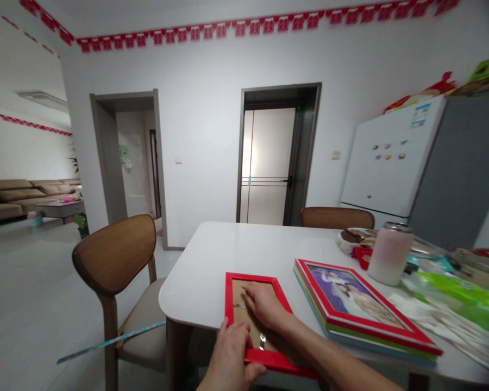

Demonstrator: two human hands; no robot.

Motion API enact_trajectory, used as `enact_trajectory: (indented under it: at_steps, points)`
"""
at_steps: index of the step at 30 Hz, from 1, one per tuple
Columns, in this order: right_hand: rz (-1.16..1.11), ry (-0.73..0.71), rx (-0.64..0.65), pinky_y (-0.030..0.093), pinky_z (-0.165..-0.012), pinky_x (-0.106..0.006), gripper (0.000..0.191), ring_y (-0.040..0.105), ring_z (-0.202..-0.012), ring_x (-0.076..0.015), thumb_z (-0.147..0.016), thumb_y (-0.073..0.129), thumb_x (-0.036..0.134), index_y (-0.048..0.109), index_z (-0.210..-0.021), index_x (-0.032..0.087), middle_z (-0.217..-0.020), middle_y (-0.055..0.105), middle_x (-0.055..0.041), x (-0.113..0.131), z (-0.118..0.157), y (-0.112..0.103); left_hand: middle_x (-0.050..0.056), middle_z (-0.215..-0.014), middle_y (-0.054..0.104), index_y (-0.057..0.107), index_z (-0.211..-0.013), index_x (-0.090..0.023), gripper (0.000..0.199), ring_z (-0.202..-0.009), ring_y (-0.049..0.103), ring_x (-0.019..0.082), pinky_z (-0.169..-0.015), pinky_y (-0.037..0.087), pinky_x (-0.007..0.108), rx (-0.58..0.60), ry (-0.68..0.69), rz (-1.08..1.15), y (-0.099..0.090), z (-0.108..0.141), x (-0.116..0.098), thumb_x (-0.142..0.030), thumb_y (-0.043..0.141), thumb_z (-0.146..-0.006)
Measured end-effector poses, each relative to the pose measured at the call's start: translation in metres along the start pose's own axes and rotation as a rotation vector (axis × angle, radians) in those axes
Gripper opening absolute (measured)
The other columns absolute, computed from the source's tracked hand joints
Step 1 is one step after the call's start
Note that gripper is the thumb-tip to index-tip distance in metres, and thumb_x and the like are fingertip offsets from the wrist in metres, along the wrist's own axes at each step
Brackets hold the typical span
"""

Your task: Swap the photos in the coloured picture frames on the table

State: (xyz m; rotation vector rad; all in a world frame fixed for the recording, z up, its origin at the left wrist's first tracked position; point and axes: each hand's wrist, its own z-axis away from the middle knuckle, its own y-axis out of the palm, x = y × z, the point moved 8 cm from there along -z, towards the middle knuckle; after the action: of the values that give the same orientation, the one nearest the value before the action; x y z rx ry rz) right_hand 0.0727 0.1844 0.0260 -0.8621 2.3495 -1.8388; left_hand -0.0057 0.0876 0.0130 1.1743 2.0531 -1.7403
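Nr red frame (256, 330): pic stack (361, 301), btl (390, 255)

The left hand (233, 345) holds the near left corner of the red frame (229, 296), fingers bent and thumb lying along its near edge. The right hand (264, 307) reaches over the frame's back, knuckles up, fingers curled and fingertips bunched toward its far left part. The bare right forearm (330, 347) slants across the frame's near right side
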Motion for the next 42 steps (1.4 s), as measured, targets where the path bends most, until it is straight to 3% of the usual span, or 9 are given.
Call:
enact_trajectory:
  at_steps: [6, 12, 19, 25, 28, 30, 34, 37, 42]
  points:
    - [-0.027, 0.284, -0.067, 0.03, -0.051, -0.023, 0.025, 0.053, -0.061, -0.0132, -0.076, 0.041, 0.033, 0.061, -0.074, 0.018, -0.072, 0.063, -0.0051, -0.048, -0.023, 0.005, 0.009, -0.09, 0.059, 0.052, -0.102, -0.008, 0.054, -0.097, 0.049, 0.024, -0.1, 0.018, 0.042, 0.045, 0.0, -0.001, 0.001, 0.004, -0.006, -0.022, 0.07, -0.054]
    - [-0.034, 0.426, -0.114, 0.031, -0.052, -0.025, 0.025, 0.055, -0.065, -0.0167, -0.072, 0.046, 0.034, 0.061, -0.073, 0.015, -0.077, 0.064, -0.0106, -0.066, -0.03, 0.011, 0.009, -0.097, 0.058, 0.052, -0.102, -0.012, 0.049, -0.102, 0.046, 0.025, -0.1, 0.016, 0.044, 0.031, -0.002, -0.012, 0.001, 0.006, -0.006, -0.021, 0.066, -0.056]
    - [-0.172, 0.38, -0.198, 0.035, -0.057, -0.025, 0.027, 0.056, -0.066, -0.017, -0.072, 0.044, 0.034, 0.061, -0.065, 0.014, -0.071, 0.065, -0.0097, -0.064, -0.027, -0.013, 0.014, -0.111, 0.053, 0.054, -0.097, -0.012, 0.05, -0.109, 0.042, 0.027, -0.101, 0.015, 0.044, 0.114, -0.03, -0.109, 0.002, 0.003, -0.011, -0.019, 0.069, -0.05]
    - [-0.498, 0.3, -0.287, 0.04, -0.062, -0.024, 0.031, 0.058, -0.069, -0.0157, -0.072, 0.04, 0.038, 0.061, -0.077, 0.015, -0.075, 0.065, -0.0052, -0.073, 0.024, -0.047, 0.014, -0.13, 0.033, 0.05, -0.106, -0.012, 0.045, -0.122, 0.024, 0.025, -0.101, 0.015, 0.042, 0.259, 0.032, -0.16, 0.034, -0.009, -0.026, -0.009, 0.05, -0.062]
    - [-0.932, 0.458, -0.454, 0.042, -0.06, -0.026, 0.033, 0.058, -0.072, -0.0174, -0.066, 0.049, 0.041, 0.058, -0.086, 0.016, -0.078, 0.064, -0.0056, -0.088, 0.066, -0.051, 0.015, -0.125, 0.04, 0.049, -0.108, -0.011, 0.051, -0.117, 0.033, 0.026, -0.098, 0.024, 0.039, 0.112, 0.057, -0.027, 0.017, -0.017, -0.033, -0.006, 0.048, -0.057]
    - [-1.199, 0.574, -0.499, 0.043, -0.058, -0.026, 0.038, 0.058, -0.071, -0.0172, -0.062, 0.055, 0.04, 0.056, -0.092, 0.017, -0.081, 0.063, -0.0059, -0.08, 0.087, -0.038, 0.014, -0.114, 0.051, 0.047, -0.108, -0.013, 0.049, -0.108, 0.044, 0.026, -0.094, 0.031, 0.038, -0.1, 0.063, 0.178, -0.011, -0.021, -0.042, -0.01, 0.05, -0.059]
    - [-1.669, 0.517, -0.2, 0.044, -0.053, -0.028, 0.047, 0.06, -0.066, -0.0176, -0.068, 0.051, 0.045, 0.049, -0.107, 0.019, -0.081, 0.064, -0.0073, -0.013, 0.089, -0.01, 0.007, -0.093, 0.06, 0.047, -0.095, -0.018, 0.026, -0.084, 0.057, 0.021, -0.078, 0.043, 0.035, -0.397, -0.005, 0.805, -0.042, -0.027, -0.063, -0.031, 0.049, -0.073]
    - [-1.764, 0.309, -0.396, 0.045, -0.057, -0.028, 0.047, 0.061, -0.071, -0.0183, -0.069, 0.053, 0.04, 0.047, -0.111, 0.018, -0.087, 0.065, -0.0076, -0.007, 0.086, -0.052, 0.005, -0.094, 0.06, 0.045, -0.098, -0.02, 0.035, -0.084, 0.058, 0.02, -0.076, 0.044, 0.034, -0.479, -0.007, 1.131, -0.041, -0.035, -0.083, -0.036, 0.057, -0.069]
    - [-1.352, 0.48, -0.447, 0.047, -0.053, -0.03, 0.041, 0.062, -0.058, -0.0197, -0.065, 0.056, 0.032, 0.054, -0.105, 0.02, -0.069, 0.068, -0.0037, -0.098, 0.103, -0.137, 0.009, -0.099, 0.06, 0.049, -0.1, -0.016, 0.042, -0.092, 0.055, 0.022, -0.081, 0.042, 0.033, -0.344, 0.004, 1.239, -0.009, -0.068, -0.113, -0.03, 0.063, -0.063]
